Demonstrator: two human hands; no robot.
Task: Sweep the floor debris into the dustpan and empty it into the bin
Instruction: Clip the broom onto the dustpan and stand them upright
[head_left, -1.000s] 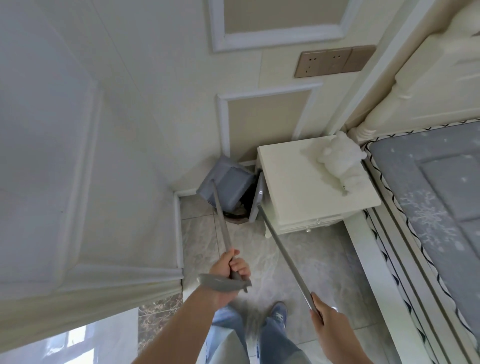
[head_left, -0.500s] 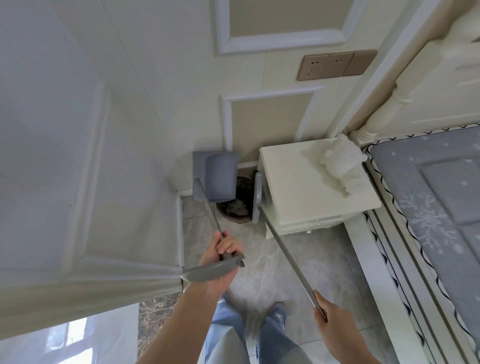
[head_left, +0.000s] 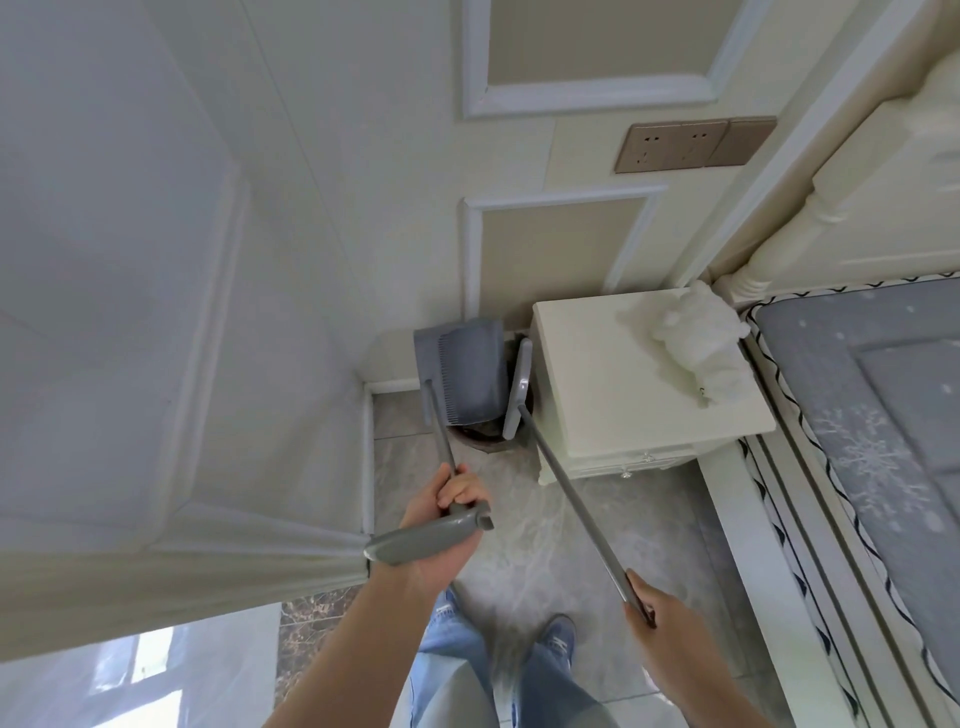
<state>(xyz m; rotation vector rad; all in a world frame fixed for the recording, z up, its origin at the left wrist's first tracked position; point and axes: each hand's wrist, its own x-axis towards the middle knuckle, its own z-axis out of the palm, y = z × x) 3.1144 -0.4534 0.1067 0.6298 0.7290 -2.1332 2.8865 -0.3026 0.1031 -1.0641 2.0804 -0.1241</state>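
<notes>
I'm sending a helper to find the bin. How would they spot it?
Go to the white nightstand beside the bed. In the wall corner left of it sits the bin, a dark round rim on the floor, mostly hidden beneath the grey dustpan tipped over it.

The dustpan (head_left: 470, 371) and broom (head_left: 519, 387) are grey, the nightstand (head_left: 613, 395) cream, the floor (head_left: 530, 519) marbled grey tile, the bedspread (head_left: 883, 415) grey with white snowflakes, the jeans (head_left: 452, 654) pale blue.

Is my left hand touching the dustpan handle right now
Touching. The head view shows the left hand with fingers wrapped around the dustpan handle, no gap.
</notes>
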